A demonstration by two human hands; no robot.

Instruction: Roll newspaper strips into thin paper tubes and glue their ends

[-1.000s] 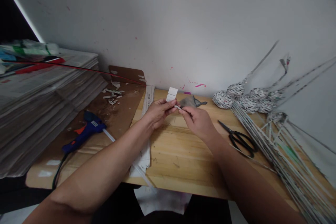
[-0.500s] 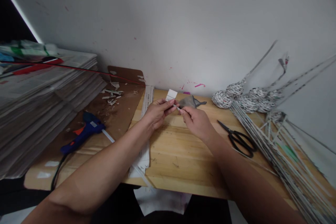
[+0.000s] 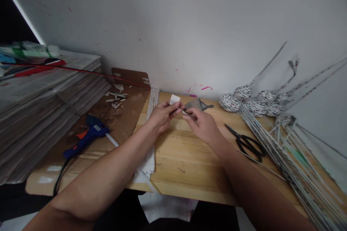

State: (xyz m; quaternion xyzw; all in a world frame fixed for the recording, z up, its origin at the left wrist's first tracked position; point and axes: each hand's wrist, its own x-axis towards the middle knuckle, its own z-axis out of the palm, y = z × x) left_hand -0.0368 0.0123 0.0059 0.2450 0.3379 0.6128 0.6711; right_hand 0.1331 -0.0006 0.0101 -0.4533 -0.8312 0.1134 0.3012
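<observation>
Head view: blue glue gun (image 3: pixel 86 136) lay well left of the black scissors (image 3: pixel 240 138); paper rods (image 3: pixel 271 153) ran just right of them. Right hand (image 3: pixel 202 122), left of the scissors, had fingertips pinched narrow on a thin paper roll (image 3: pixel 187 114). Left hand (image 3: pixel 164 116), farther left of the scissors, thumb and fingers gripping a white paper piece (image 3: pixel 175 98). Couldn't tell if roll and piece were joined. Woven paper balls (image 3: pixel 230 103) sat beyond the scissors.

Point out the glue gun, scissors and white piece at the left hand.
Glue gun (image 3: pixel 90 135): head view, blue body.
Scissors (image 3: pixel 239 136): head view, near the pivot.
White piece (image 3: pixel 175 98): head view, upper face.
</observation>
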